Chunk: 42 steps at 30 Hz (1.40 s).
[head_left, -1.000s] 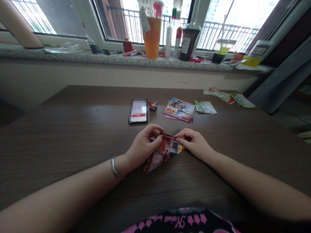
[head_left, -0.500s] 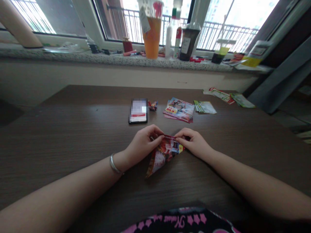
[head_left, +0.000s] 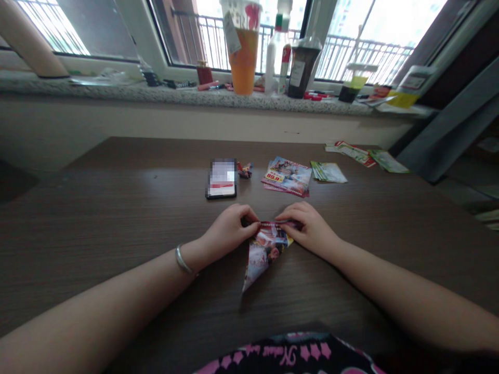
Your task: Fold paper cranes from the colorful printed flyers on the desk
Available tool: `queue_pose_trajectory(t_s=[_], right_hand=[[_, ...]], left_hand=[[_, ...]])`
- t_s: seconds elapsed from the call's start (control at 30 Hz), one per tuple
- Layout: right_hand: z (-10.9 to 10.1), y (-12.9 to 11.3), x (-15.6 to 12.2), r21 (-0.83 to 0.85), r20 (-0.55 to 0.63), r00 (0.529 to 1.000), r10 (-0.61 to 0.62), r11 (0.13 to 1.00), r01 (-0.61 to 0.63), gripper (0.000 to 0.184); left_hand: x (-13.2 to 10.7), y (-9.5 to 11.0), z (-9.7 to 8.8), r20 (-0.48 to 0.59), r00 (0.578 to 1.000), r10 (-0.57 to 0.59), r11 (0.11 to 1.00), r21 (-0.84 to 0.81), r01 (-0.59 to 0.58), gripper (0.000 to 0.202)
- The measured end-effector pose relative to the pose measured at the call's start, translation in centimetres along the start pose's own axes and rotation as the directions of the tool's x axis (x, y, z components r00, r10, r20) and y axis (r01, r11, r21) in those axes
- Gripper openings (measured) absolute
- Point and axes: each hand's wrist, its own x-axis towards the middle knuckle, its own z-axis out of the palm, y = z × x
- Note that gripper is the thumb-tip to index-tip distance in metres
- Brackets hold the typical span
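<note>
A folded colourful printed paper (head_left: 263, 252), shaped like a narrow triangle with its tip pointing toward me, lies on the dark wooden table (head_left: 117, 218). My left hand (head_left: 226, 232) pinches its top left edge with curled fingers. My right hand (head_left: 306, 228) presses and pinches the top right edge. Both hands rest on the table, almost touching each other above the paper. A silver bracelet (head_left: 182, 261) circles my left wrist.
A phone (head_left: 222, 178) lies just beyond my hands, a small folded paper piece (head_left: 245, 169) beside it. Stacks of printed leaflets (head_left: 287, 176) (head_left: 328, 172) (head_left: 353, 152) lie to the right. The windowsill holds an orange drink cup (head_left: 243, 49), a bottle (head_left: 278, 52) and a dark cup (head_left: 302, 65).
The paper's pointed tip has swung from the left toward me and now points straight down. Both hands have lowered slightly onto the table and closed in on the top edge.
</note>
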Motion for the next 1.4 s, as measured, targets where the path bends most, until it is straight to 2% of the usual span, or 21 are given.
queue_pose_trajectory(t_s=[0.17,0.27,0.4,0.53,0.83,0.93,1.03,1.1,1.4], right_hand=[[-0.4,-1.1,-0.5,-0.046,0.078,0.968,-0.237,0.970,0.241,0.015],[-0.4,-1.4,-0.7,-0.067,0.131,0.940,-0.314,0.944,0.324,0.018],[-0.3,-1.5,-0.7,-0.097,0.195,0.916,-0.351,0.922,0.374,0.022],[-0.2,-1.6,-0.7,-0.138,0.250,0.909,-0.333,0.917,0.374,0.024],[-0.1,-1.6,-0.7,-0.198,0.259,0.897,-0.359,0.889,0.413,0.028],[-0.2,-1.6,-0.7,-0.210,0.264,0.885,-0.384,0.873,0.441,0.029],[-0.3,-1.7,-0.6,-0.241,0.285,0.881,-0.377,0.862,0.447,0.029],[-0.3,-1.8,-0.6,-0.260,0.296,0.879,-0.374,0.854,0.451,0.029],[-0.5,-1.9,-0.7,-0.240,0.271,0.853,-0.447,0.827,0.509,0.025]], left_hand=[[0.2,-0.2,-0.1,0.013,1.000,-0.010,0.998,0.054,0.009,0.009],[0.3,0.0,-0.2,0.020,0.999,-0.035,0.995,0.091,0.033,0.008],[0.3,0.1,-0.4,0.032,0.999,-0.025,0.991,0.133,0.021,0.006],[0.4,0.1,-0.5,0.030,0.999,0.019,0.984,0.177,-0.024,0.003],[0.3,-0.3,-0.6,0.046,0.993,0.105,0.948,0.298,-0.113,0.005],[0.3,-0.2,-0.7,0.067,0.981,0.184,0.891,0.409,-0.195,0.006],[0.3,-0.1,-0.8,0.140,0.943,0.302,0.744,0.584,-0.325,0.007],[0.3,0.0,-0.9,0.173,0.926,0.335,0.665,0.654,-0.362,0.010],[0.4,0.0,-0.9,0.167,0.924,0.344,0.605,0.713,-0.354,0.007]])
